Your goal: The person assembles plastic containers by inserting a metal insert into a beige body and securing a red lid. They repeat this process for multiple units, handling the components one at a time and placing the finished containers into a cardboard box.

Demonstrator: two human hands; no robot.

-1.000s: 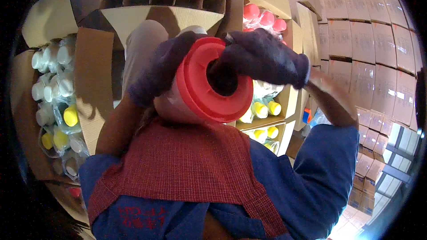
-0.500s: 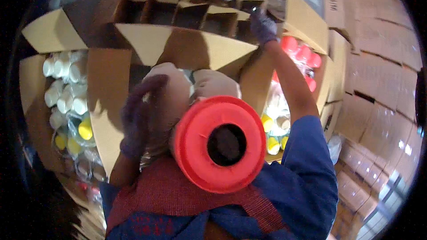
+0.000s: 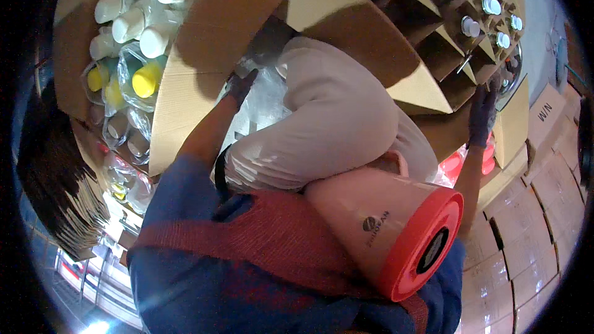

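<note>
My left hand, in a dark glove, reaches down beside my left leg. Its thumb and fingers are apart over a clear plastic bag, and no held thing shows. At the right, my gloved right hand is at the near side of a divided carton. Its fingers are curled and partly hidden; what they hold, if anything, cannot be made out. Close to it, a thin shiny object lies in a compartment. White-capped bottles stand in several farther compartments. A pinkish tapered container with a red end rests against my apron.
An open carton on the left holds bottles with white caps and yellow caps, some in plastic bags. Red-capped bottles sit below my right forearm. Stacked cartons line the right. Flattened cardboard is at far left.
The view has turned, so the divided carton now appears farther right. My left hand has gone from above my knee down to the plastic bag. The pinkish container now shows its side.
</note>
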